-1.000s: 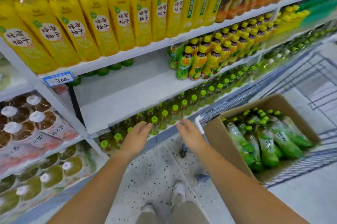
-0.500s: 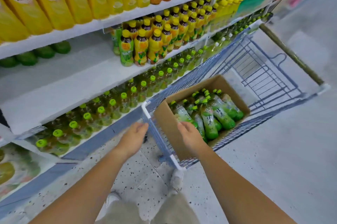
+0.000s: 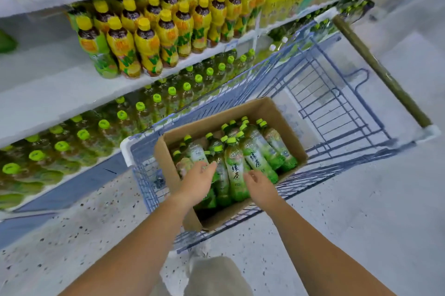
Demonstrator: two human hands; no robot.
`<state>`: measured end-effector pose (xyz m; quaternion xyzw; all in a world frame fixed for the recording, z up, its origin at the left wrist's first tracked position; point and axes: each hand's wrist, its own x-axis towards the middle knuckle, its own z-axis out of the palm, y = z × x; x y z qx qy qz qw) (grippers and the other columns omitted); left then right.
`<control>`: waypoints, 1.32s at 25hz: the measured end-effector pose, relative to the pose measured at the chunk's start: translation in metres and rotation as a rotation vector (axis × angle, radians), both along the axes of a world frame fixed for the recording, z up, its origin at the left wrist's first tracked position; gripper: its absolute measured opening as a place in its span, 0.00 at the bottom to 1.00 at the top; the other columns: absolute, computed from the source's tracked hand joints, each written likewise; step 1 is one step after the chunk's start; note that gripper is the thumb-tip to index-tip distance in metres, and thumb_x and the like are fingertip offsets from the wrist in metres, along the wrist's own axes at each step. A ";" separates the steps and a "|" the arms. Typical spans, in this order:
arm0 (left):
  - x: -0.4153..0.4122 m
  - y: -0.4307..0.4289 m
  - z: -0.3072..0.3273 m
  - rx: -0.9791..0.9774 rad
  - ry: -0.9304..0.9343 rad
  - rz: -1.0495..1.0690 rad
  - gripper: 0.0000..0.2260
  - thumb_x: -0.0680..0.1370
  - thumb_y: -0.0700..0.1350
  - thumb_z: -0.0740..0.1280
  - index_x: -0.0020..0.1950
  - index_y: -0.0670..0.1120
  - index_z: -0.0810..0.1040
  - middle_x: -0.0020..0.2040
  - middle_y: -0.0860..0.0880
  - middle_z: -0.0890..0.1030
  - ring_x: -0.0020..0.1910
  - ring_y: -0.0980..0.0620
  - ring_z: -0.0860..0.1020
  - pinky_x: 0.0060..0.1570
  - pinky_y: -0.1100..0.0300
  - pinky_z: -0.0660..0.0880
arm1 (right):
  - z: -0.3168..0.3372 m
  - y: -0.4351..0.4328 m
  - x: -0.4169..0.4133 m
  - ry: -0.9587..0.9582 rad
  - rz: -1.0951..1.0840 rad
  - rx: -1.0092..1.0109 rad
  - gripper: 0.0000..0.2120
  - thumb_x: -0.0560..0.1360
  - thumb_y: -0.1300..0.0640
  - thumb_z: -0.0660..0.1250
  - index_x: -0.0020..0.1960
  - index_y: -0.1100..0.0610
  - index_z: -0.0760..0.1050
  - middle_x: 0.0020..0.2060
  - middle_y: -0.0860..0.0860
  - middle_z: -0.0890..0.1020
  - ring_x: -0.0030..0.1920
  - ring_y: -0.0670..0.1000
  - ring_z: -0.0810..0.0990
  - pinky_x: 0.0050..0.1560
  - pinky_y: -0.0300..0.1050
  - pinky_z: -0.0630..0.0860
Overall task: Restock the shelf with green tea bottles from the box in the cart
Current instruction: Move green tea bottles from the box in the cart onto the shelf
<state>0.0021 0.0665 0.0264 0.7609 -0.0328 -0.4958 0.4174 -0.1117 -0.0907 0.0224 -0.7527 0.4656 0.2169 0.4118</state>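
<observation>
Toward six o'clock from the middle of the head view, a cardboard box (image 3: pixel 169 170) is sitting in the near end of a blue wire cart (image 3: pixel 325 93). The green tea bottles (image 3: pixel 237 170) are lying on their sides inside the box, packed close together, with their light green caps pointing to about twelve o'clock. The left hand (image 3: pixel 198 182) is hovering palm down over the box's eight o'clock side. Its fingers are stretched nearly straight and held together, aiming toward one o'clock and gripping nothing; whether the tips are touching the bottle under them cannot be told. The right hand (image 3: pixel 258 186) is hovering at the box's five o'clock side over the lower end of a labelled bottle, its fingers loosely bent and slightly apart, holding nothing. At nine o'clock a white shelf (image 3: pixel 53 96) is showing a bare stretch, and yellow-capped bottles (image 3: pixel 147 43) are standing on it from eleven to twelve o'clock. On the level below, green-capped bottles (image 3: pixel 103 127) are standing in rows running from eight o'clock up toward one o'clock, just beside the cart. The cart handle (image 3: pixel 378 69) is slanting across two o'clock. A speckled floor (image 3: pixel 96 223) is filling seven o'clock.
</observation>
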 end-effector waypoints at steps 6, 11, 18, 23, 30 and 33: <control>-0.022 -0.063 -0.059 0.061 0.102 -0.029 0.31 0.82 0.64 0.51 0.81 0.49 0.53 0.78 0.47 0.63 0.71 0.46 0.69 0.62 0.54 0.65 | -0.043 -0.079 -0.006 0.059 0.077 -0.065 0.26 0.83 0.45 0.58 0.76 0.58 0.64 0.69 0.57 0.74 0.66 0.57 0.75 0.61 0.49 0.71; -0.034 -0.093 -0.103 0.061 0.056 -0.046 0.24 0.82 0.57 0.61 0.73 0.47 0.61 0.67 0.42 0.74 0.61 0.41 0.77 0.60 0.50 0.73 | -0.081 -0.106 0.003 0.069 0.196 -0.205 0.28 0.81 0.45 0.62 0.76 0.58 0.65 0.71 0.56 0.72 0.69 0.56 0.72 0.69 0.53 0.70; -0.049 -0.103 -0.144 0.062 -0.086 0.090 0.25 0.72 0.50 0.77 0.61 0.52 0.65 0.59 0.52 0.77 0.58 0.52 0.76 0.60 0.53 0.76 | -0.096 -0.121 0.014 0.116 0.412 -0.354 0.29 0.74 0.43 0.72 0.70 0.57 0.72 0.57 0.52 0.82 0.57 0.54 0.81 0.52 0.46 0.76; -0.052 -0.104 -0.150 0.039 -0.159 0.164 0.25 0.70 0.47 0.79 0.56 0.51 0.64 0.50 0.53 0.77 0.48 0.54 0.78 0.44 0.60 0.76 | -0.104 -0.128 0.031 0.207 0.510 -0.361 0.20 0.64 0.41 0.73 0.47 0.54 0.74 0.40 0.49 0.79 0.42 0.52 0.80 0.39 0.46 0.77; -0.048 -0.096 -0.130 0.044 -0.123 0.194 0.31 0.67 0.48 0.79 0.59 0.52 0.61 0.50 0.54 0.77 0.46 0.54 0.79 0.44 0.56 0.79 | -0.094 -0.107 0.027 0.063 0.288 -0.210 0.15 0.64 0.47 0.75 0.41 0.57 0.78 0.34 0.51 0.82 0.36 0.50 0.81 0.33 0.44 0.76; -0.036 -0.072 -0.111 -0.008 -0.102 0.212 0.32 0.66 0.49 0.78 0.61 0.57 0.63 0.50 0.61 0.75 0.46 0.61 0.77 0.40 0.62 0.75 | -0.079 -0.091 0.028 -0.045 0.106 -0.070 0.13 0.65 0.50 0.76 0.44 0.58 0.83 0.38 0.54 0.86 0.41 0.54 0.84 0.41 0.50 0.81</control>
